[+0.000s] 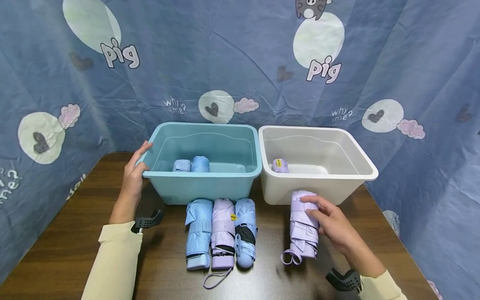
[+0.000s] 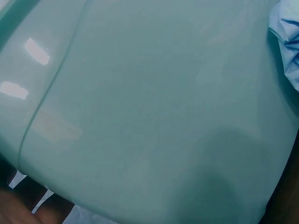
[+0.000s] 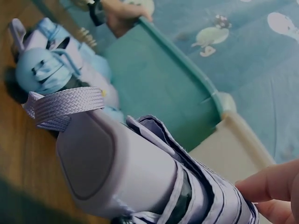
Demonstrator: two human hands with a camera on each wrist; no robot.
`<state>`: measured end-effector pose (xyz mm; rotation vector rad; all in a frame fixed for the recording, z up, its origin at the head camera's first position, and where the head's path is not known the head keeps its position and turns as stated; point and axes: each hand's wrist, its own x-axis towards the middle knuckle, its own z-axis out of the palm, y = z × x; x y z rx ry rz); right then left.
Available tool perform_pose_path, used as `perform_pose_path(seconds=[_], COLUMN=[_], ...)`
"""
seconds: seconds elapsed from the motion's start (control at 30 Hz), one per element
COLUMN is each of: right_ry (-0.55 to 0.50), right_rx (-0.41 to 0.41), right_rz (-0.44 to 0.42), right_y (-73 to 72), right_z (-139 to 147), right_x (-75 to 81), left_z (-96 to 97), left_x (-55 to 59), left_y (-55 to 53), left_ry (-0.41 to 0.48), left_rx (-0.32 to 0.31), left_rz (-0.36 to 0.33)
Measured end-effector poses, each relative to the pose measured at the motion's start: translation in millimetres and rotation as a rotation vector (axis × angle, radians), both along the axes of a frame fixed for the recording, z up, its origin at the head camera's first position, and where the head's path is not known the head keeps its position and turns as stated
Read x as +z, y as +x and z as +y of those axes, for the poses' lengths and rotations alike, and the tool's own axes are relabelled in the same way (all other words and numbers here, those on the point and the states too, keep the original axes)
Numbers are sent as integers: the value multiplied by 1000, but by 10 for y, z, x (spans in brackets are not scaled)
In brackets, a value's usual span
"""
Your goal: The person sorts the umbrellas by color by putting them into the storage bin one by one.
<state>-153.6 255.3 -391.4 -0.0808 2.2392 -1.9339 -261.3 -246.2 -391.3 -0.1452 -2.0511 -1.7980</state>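
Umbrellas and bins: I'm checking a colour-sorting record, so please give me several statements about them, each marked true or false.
1. The right hand holds a purple umbrella. True.
2. A purple umbrella shows inside the white bin. True.
3. The left hand touches the white bin. False: it touches the teal bin.
4. Two blue umbrellas show inside the teal bin. True.
5. The middle umbrella of the three before the teal bin is blue. False: it is purple.

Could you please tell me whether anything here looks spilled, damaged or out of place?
Nothing looks spilled or damaged, and both bins stand upright. One slightly untidy detail is the strap of the lilac umbrella between two blue ones: it trails loose on the table, past the umbrella's end.
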Motion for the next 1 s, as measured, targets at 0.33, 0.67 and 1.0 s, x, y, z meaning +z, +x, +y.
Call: perform_pose_path(seconds=[0.33, 0.67, 1.0], right_ry=[-21, 45, 89], right_rx=[66, 74, 68], right_rz=[69, 94, 91], right_y=[43, 57, 80], right_z=[94, 209, 214], right_x=[260, 516, 648], left_z=[0, -3, -16], left_x=[9, -11, 0], left_y=[3, 1, -12], left_ry=[1, -4, 1], left_rx=[2, 3, 1], left_rz=[12, -2, 16])
